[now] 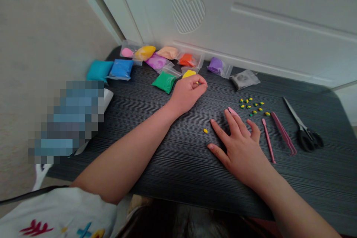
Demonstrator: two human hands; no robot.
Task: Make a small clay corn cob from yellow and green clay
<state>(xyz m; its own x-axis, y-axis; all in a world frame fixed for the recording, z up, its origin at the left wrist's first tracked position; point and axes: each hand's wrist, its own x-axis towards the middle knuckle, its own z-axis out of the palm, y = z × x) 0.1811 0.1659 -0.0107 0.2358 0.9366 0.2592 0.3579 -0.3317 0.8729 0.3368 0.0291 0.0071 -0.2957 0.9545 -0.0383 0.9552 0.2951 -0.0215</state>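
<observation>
My left hand (pixel 189 95) rests on the dark table with its fingers curled toward the thumb. Whatever it may hold is hidden. Just behind it, a bag of yellow clay (pixel 189 73) is partly covered by the hand. Fingers spread, my right hand (pixel 241 139) lies over a pink tool (pixel 235 112), which it partly hides. A small yellow clay piece (pixel 205 131) sits left of its index fingertip. Beyond the right hand are several tiny yellow-and-green clay pieces (pixel 248 106).
Right of my right hand lie a thin pink tool (pixel 268 141), pink tweezers (pixel 283 134) and black-handled scissors (pixel 305 132). Bagged clay lines the back, including green (pixel 164 81), purple (pixel 216 65) and blue (pixel 121 69). A blurred-out item (pixel 108 96) stands at left.
</observation>
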